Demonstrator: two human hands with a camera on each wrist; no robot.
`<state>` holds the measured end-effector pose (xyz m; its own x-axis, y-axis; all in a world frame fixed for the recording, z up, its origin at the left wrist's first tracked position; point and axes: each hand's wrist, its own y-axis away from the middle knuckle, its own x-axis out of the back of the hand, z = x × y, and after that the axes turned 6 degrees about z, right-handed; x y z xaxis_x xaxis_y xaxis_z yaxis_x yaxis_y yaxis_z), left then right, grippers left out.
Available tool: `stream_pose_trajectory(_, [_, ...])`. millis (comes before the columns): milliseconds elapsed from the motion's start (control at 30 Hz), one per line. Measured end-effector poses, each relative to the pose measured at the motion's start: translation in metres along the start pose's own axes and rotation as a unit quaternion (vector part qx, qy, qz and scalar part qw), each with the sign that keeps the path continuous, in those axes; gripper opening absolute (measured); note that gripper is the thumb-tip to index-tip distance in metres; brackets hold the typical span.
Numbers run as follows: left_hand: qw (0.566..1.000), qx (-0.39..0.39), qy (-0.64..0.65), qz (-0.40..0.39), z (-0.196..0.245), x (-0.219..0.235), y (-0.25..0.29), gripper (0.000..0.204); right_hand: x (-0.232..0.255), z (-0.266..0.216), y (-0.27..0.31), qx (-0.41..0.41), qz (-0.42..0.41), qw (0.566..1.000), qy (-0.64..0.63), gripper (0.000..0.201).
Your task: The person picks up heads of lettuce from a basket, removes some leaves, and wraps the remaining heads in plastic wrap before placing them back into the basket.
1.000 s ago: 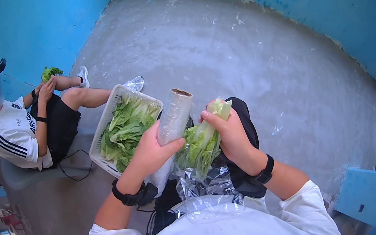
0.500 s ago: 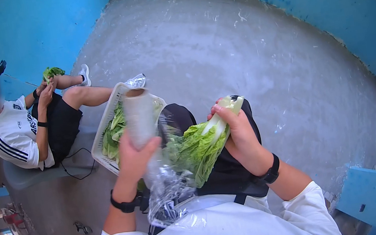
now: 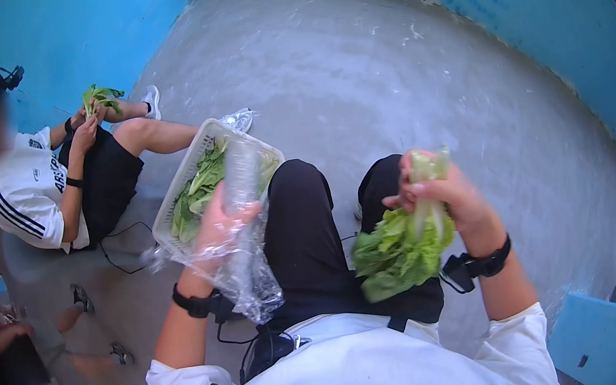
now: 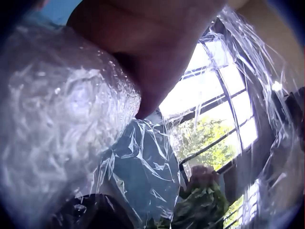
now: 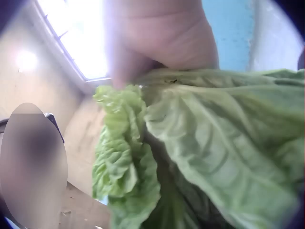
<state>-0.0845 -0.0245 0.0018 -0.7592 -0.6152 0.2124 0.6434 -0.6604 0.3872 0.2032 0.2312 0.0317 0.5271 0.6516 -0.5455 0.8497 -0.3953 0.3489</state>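
Gray floor (image 3: 419,78) behind — lettuce (image 3: 405,245) hanging below right grip (image 3: 440,188).

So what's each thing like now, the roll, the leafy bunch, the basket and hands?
Plastic roll: held, loose film crumpled
Left hand: curled round the roll
Leafy bunch: held, leaves spread
Right hand: gripping the bunch
White basket: holding more greens

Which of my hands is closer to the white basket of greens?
Left. Your left hand, gripping the film roll, is by the near end of the basket; your right hand, holding a leafy bunch, is past both knees.
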Motion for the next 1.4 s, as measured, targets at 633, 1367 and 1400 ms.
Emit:
stream_pose_trajectory(633, [0.840, -0.276, -0.467, -0.023, 0.028, -0.115, -0.025, 0.066, -0.031, -0.048, 0.008, 0.086, -0.168, 0.860, 0.474, 0.026])
stream_pose_trajectory(1367, [0.962, -0.054, -0.061, -0.260, 0.054, -0.040, 0.002, 0.068, -0.004, -0.008, -0.058, 0.027, -0.159, 0.837, 0.522, 0.034])
stream_pose_trajectory(1400, [0.960, -0.045, -0.054, -0.272, 0.055, -0.038, 0.003, 0.067, -0.005, -0.003, -0.064, 0.025, -0.184, 0.834, 0.519, 0.034])
